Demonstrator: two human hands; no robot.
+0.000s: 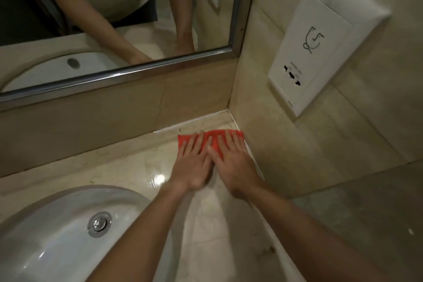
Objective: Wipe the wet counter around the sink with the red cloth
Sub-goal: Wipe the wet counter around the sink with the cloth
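In the far right corner of the worktop, beyond the sink, I see my left hand and right hand pressing flat, fingers spread wide, on the red cloth.

The scene is dim and warm-toned, with one small bright glare spot on the wet counter just behind the sink rim, and softer highlights on the basin's glossy wall. The picture is soft and slightly noisy overall, and the left hand near that glare is smeared by motion blur. Wide-angle distortion bends the mirror frame above the sink and stretches the forearms at the lower edge
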